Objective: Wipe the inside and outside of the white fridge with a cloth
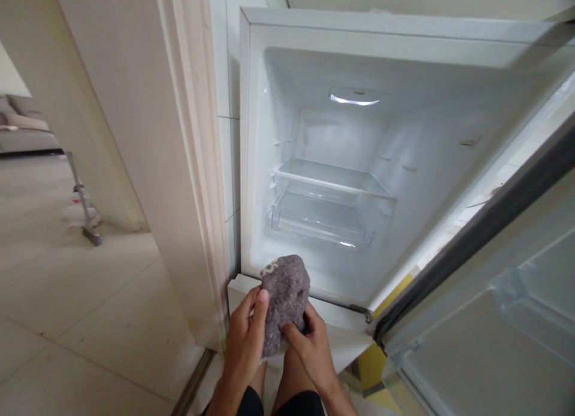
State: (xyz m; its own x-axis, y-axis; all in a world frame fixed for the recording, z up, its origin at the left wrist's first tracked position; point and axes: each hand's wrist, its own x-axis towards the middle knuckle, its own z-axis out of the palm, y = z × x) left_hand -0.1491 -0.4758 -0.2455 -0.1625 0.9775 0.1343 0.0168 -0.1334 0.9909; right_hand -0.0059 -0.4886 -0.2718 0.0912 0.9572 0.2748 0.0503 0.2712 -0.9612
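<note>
A bunched grey cloth (287, 290) with a fuzzy surface is held up in front of the open fridge (341, 36). My left hand (247, 326) grips its left edge, thumb on the near face. On the right side, my right hand (309, 341) pinches the lower part, with its thumb across the front and the other fingers partly hidden behind. Inside the fridge are a glass shelf (332, 175) and, below it, a clear drawer (318, 224). The cloth overlaps the lower front edge of the compartment in view.
The open fridge door (476, 326) with its dark seal stands at the right. A wooden door frame (179, 164) rises close on the left. Beyond it lie a tiled floor (90, 320), a squeegee-like tool (85, 212) and a sofa (27, 128).
</note>
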